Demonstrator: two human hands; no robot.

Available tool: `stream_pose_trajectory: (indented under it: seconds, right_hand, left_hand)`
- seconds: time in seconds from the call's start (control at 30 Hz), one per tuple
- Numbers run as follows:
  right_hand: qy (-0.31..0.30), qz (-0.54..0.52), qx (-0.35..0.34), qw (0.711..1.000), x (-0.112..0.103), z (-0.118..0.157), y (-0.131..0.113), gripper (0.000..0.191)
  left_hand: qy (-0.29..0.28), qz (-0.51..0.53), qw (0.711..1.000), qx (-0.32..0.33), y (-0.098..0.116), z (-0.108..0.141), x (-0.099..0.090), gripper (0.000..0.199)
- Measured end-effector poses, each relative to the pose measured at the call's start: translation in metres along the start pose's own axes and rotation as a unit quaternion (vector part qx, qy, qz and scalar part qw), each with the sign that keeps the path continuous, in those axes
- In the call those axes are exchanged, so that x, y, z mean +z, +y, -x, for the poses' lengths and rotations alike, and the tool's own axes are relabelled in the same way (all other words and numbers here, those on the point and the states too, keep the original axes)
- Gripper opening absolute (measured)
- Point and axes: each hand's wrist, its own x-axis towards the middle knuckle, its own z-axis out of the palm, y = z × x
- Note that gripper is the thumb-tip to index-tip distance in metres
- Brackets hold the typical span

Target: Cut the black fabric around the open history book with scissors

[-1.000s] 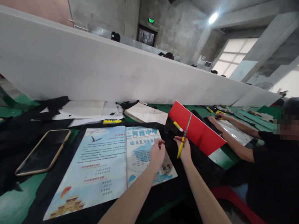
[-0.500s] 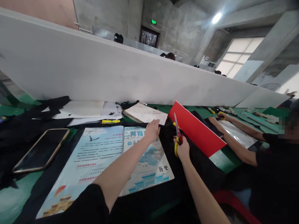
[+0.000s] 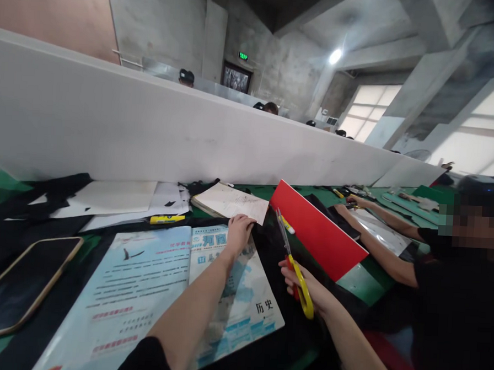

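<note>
A magazine (image 3: 146,290) lies spread with its printed covers up on black cloth. My left hand (image 3: 240,233) rests at the top edge of its right half, fingers bent together; what they grip, if anything, is too small to make out. To the right of the magazine, my right hand (image 3: 302,282) holds scissors (image 3: 298,279) with yellow and red handles, blades pointing up and away. Beyond the scissors leans a red board (image 3: 315,230), with a yellow and white marker (image 3: 287,224) beside its left part.
A phone (image 3: 22,283) lies at the left. Behind the magazine are a yellow marker (image 3: 167,219), white paper sheets (image 3: 114,197) and a notebook (image 3: 229,200). A white partition (image 3: 171,131) runs behind. At the right, another person's arms (image 3: 386,250) reach over the table.
The scissors have turned in my right hand, so the yellow handle now faces up. My left hand stays at the magazine's top edge. The camera view has shifted.
</note>
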Motion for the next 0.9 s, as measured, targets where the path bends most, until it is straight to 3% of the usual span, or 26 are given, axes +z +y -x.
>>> stream_pose_trajectory:
  seconds: [0.13, 0.27, 0.63, 0.77, 0.9]
  right_hand:
    - [-0.073, -0.103, 0.153, 0.98, 0.006, 0.02, -0.009, 0.038]
    - [-0.069, -0.115, 0.195, 0.972, 0.012, 0.024, -0.01, 0.033]
    - [0.017, -0.159, 0.177, 0.971, 0.017, 0.0, -0.022, 0.046]
    - [0.069, -0.051, 0.128, 0.988, 0.007, -0.015, -0.022, 0.042]
    - [0.132, 0.077, 0.089, 0.984, -0.009, -0.03, -0.02, 0.039]
  left_hand:
    - [0.012, 0.008, 1.0, -0.012, -0.005, -0.004, -0.004, 0.017]
    - [0.017, 0.012, 1.0, -0.023, -0.008, -0.008, -0.004, 0.016]
    - [0.007, 0.013, 1.0, -0.002, -0.006, -0.01, -0.005, 0.015]
    - [0.0, -0.001, 1.0, 0.004, -0.003, -0.009, -0.009, 0.019]
    - [-0.031, -0.021, 0.999, 0.012, 0.008, -0.004, -0.013, 0.025]
